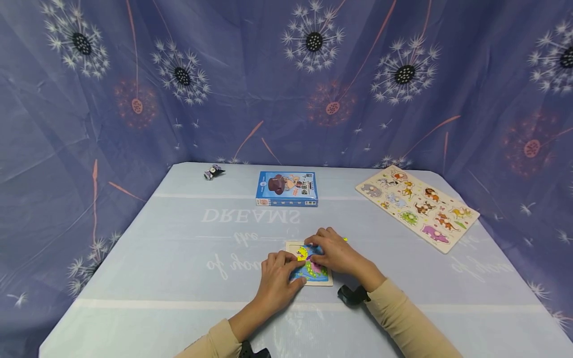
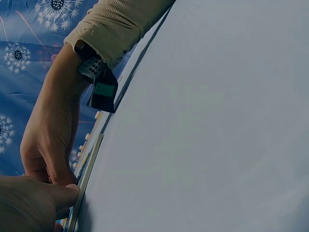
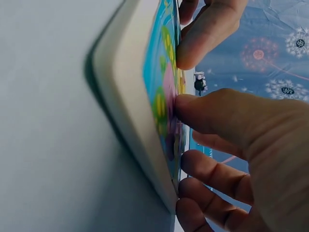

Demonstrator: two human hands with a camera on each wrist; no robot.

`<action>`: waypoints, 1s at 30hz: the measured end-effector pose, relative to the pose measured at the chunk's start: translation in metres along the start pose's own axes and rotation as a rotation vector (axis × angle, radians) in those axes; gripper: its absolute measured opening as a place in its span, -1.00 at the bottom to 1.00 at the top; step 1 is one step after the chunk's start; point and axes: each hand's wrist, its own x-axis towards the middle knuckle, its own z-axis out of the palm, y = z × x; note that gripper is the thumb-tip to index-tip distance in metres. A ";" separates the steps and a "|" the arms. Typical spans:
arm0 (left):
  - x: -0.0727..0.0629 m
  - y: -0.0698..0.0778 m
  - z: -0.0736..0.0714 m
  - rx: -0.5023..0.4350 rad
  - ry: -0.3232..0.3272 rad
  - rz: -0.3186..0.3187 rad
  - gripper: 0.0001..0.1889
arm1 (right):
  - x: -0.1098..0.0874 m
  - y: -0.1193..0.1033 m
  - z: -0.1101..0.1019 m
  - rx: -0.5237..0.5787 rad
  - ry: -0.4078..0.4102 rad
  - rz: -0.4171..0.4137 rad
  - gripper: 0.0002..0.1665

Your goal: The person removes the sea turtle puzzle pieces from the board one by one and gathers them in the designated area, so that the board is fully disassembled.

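A small wooden-framed jigsaw puzzle (image 1: 331, 278) with a blue, green, pink and yellow picture lies flat near the middle of the table. My left hand (image 1: 276, 278) grips its left side, thumb at the front edge and fingers over the picture. From the right, my right hand (image 1: 335, 251) holds it with curled fingers, thumb tip on the pink part. The right wrist view shows that thumb (image 3: 207, 111) against the picture face (image 3: 161, 101). A bit of yellow (image 1: 345, 239) shows just beyond the right hand. Both hands hide parts of the picture.
A blue game box (image 1: 286, 189) lies behind the puzzle. At the back right is a wooden animal peg board (image 1: 416, 209). A small black-and-grey toy figure (image 1: 214, 172) sits at the back left. A patterned blue curtain (image 1: 250, 74) hangs behind the pale table (image 1: 147, 278).
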 end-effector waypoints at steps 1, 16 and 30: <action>0.000 0.000 0.000 -0.001 0.002 0.002 -0.63 | 0.000 0.000 0.000 0.006 -0.001 0.002 -0.59; 0.000 0.000 0.000 -0.009 -0.011 -0.012 -0.62 | 0.003 0.003 0.004 0.048 0.041 0.001 -0.72; 0.000 0.000 -0.001 -0.003 -0.026 -0.027 -0.62 | -0.005 0.010 -0.006 0.104 0.090 0.005 -0.70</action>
